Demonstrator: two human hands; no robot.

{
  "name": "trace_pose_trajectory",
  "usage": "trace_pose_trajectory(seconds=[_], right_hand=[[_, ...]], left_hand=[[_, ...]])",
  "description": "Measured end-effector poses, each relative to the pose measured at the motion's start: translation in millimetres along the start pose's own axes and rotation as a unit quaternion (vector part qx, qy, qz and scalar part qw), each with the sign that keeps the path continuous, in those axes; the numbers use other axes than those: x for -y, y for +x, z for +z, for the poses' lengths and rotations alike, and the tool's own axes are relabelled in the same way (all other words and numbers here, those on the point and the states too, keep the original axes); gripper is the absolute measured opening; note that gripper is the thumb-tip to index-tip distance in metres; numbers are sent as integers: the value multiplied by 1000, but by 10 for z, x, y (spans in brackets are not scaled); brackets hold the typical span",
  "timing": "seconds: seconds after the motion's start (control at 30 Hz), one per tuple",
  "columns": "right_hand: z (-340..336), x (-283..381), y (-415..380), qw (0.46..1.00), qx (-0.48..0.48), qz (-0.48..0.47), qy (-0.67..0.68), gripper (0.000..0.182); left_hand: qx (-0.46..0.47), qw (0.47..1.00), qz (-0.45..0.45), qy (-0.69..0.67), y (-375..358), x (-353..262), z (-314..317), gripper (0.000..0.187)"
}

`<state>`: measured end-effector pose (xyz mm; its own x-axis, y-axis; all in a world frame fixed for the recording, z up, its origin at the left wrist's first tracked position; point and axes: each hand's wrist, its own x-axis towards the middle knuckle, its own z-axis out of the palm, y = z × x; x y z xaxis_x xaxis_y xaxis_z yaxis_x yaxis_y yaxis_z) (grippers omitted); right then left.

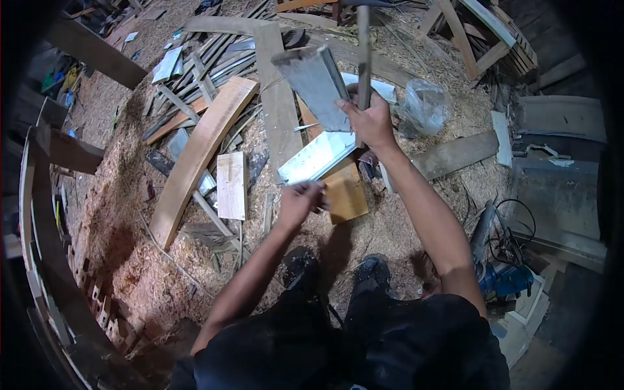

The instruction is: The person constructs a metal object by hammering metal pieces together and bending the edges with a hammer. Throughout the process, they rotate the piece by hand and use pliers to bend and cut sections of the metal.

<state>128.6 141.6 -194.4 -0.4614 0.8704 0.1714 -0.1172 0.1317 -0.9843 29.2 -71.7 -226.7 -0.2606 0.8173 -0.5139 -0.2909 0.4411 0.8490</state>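
My right hand (pixel 372 123) is closed around a long wooden stick (pixel 364 55) that points away from me. Its thumb lies at the edge of a grey, weathered board (pixel 318 84), which tilts up beside the stick. Below that board is a white-faced piece of wood (pixel 318 158), slanting over an orange-brown board (pixel 348 192) on the ground. My left hand (pixel 302 203) is near the lower edge of the white-faced piece, its fingers loosely bent, apart and slightly blurred, with nothing seen in them.
Wood shavings cover the ground around my shoes (pixel 374 273). A long curved plank (pixel 201 159) and a short pale board (pixel 232 185) lie to the left, before a scrap heap. A clear plastic bag (pixel 424 107) and a blue power tool (pixel 507 279) are to the right.
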Motion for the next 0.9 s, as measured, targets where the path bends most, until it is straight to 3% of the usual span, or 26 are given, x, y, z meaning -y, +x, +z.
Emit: trace_pose_trajectory(seconds=[0.07,0.1,0.17,0.23,0.3,0.33,0.43,0.5,0.57,0.67,0.77,0.9], right_hand=[[-133,-116,26,999,33,-43,1,26],[-193,-119,0,997,63,-4,32,25],[-251,-91,-7,985,125,68,96,23],[-156,-95,-36,989,98,72,82,22],[-119,-109,-110,995,48,76,49,24],[-137,-48,-172,996,21,-7,-84,27],[-162,193,-735,975,-113,-7,-191,26],[-244,135,-1215,951,-102,-3,-293,30],[-298,49,-1618,950,-33,141,-277,32],[-288,58,-1878,948,40,68,-309,36],[-252,-58,-1920,940,41,24,-337,41],[-255,204,-1803,936,89,88,-328,42]], left_hand=[[-111,974,143,135,258,-239,-241,25],[-147,927,279,202,453,-328,-305,40],[-39,889,371,265,900,-528,-363,81],[-8,907,332,257,1165,-602,-272,59],[114,964,115,209,1489,-668,-246,50],[110,966,178,150,1448,-581,-193,33],[-9,941,319,116,1528,-164,-158,20],[-72,940,304,136,1301,-278,-123,20],[-125,940,271,166,1126,-358,-131,22],[-107,945,298,81,1350,31,-204,30],[-116,949,288,55,1369,163,-150,32],[-126,949,281,66,1304,92,-28,24]])
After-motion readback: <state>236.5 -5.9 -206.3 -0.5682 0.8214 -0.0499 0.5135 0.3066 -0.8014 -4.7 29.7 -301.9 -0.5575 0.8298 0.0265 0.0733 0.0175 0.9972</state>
